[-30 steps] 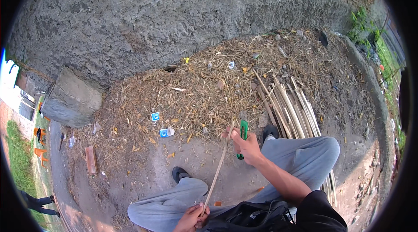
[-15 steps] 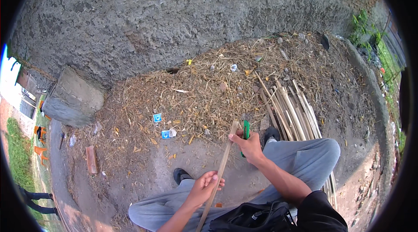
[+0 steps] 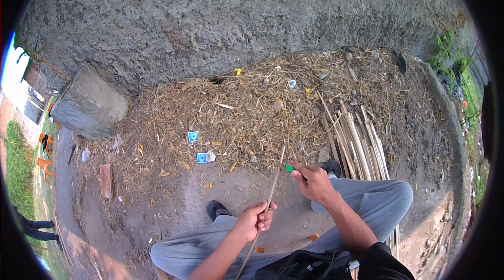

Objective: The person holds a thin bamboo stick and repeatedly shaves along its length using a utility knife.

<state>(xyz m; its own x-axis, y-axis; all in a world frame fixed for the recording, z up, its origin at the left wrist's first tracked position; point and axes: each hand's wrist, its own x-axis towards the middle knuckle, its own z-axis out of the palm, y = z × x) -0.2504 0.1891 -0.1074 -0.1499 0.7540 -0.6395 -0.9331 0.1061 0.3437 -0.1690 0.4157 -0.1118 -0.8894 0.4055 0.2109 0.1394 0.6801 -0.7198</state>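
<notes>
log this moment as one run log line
left hand: grips thin bamboo strip | right hand: holds green-handled tool near strip | bamboo slat pile by right knee

Both bare forearms come up from the lower edge. The left hand (image 3: 255, 219) sits low and central, fingers curled shut in a fist-like grip. The right hand (image 3: 314, 181) reaches further forward — wrist bent, fingers closed, knuckles up — just above the right knee.
</notes>
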